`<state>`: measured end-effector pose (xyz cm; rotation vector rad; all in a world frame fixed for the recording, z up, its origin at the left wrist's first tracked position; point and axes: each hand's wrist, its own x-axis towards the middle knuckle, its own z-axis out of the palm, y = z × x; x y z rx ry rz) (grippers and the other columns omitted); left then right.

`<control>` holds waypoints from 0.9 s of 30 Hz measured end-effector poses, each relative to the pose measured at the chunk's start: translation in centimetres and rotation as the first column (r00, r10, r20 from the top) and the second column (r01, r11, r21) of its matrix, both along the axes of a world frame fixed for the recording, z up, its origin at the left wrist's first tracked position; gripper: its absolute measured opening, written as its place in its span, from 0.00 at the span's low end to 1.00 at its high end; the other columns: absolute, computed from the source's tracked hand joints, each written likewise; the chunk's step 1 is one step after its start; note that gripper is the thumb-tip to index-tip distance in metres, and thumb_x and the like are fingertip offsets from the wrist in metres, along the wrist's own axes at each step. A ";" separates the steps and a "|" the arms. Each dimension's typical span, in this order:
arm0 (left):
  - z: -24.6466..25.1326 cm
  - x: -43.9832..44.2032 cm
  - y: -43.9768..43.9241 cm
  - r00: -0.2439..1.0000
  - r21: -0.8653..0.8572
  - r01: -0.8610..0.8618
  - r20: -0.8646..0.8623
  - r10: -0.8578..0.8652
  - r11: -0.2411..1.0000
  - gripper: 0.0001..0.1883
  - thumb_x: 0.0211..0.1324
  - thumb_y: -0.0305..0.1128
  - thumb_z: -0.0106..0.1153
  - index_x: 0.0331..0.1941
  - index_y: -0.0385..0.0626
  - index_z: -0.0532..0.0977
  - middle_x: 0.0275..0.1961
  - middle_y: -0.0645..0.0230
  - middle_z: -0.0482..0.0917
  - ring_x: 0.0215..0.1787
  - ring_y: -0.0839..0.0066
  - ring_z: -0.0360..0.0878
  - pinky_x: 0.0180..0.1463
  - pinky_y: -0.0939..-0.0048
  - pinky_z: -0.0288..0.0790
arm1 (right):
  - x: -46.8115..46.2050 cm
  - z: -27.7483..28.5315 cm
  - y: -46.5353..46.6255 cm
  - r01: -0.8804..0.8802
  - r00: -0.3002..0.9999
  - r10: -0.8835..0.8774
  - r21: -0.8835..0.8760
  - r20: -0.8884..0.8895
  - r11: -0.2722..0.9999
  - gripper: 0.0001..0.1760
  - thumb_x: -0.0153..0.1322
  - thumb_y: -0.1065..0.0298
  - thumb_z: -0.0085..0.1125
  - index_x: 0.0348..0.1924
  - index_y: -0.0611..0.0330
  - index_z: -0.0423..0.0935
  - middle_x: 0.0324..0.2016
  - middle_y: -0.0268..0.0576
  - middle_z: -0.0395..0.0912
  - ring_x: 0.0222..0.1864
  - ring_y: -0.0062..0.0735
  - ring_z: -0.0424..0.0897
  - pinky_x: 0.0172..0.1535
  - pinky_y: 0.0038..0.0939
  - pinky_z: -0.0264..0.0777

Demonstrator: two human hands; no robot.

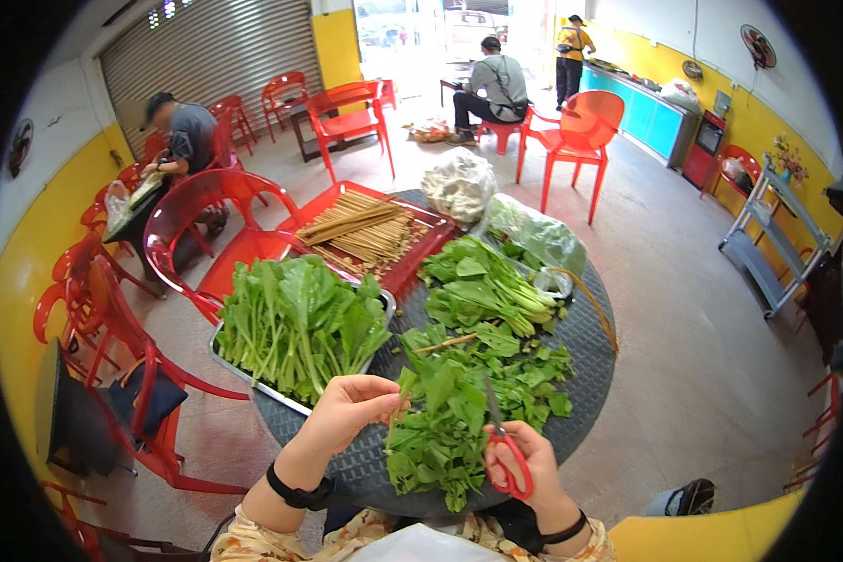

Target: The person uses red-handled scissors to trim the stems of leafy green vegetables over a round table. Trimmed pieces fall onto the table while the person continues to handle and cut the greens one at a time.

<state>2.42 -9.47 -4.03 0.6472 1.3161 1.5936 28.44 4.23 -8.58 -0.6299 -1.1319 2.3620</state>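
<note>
My left hand [358, 411] pinches a small green leaf with a thin stem [405, 386] between thumb and fingertips. In my right hand [530, 460] is a pair of red-handled scissors [511, 456], its blades pointing away from me over the leaves. Beneath and between both hands lies a heap of loose green leaves [439, 428] on a dark round table [593, 337]. To the left, long-stemmed leafy greens [298, 323] stand packed in a metal tray [235, 365]. A bunch of leafy greens [478, 281] lies behind the loose heap, beside a clear plastic bag of greens [537, 235].
A red tray [421, 270] holding many thin brown sticks [365, 232] sits at the table's far left, near a white plastic bag [458, 184]. Red chairs [218, 211] stand left. Three people [495, 84] are farther off. A grey step ladder [776, 239] stands right.
</note>
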 end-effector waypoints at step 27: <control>-4.2 -29.7 -12.2 0.282 0.008 -0.742 -0.904 0.322 0.671 0.10 0.52 0.31 0.66 0.35 0.37 0.86 0.30 0.57 0.88 0.31 0.70 0.88 0.39 0.70 0.79 | 3.0 -0.9 1.7 0.239 0.929 -0.315 0.339 0.193 0.910 0.17 0.74 0.76 0.63 0.55 0.67 0.73 0.27 0.39 0.78 0.20 0.19 0.74 0.22 0.20 0.66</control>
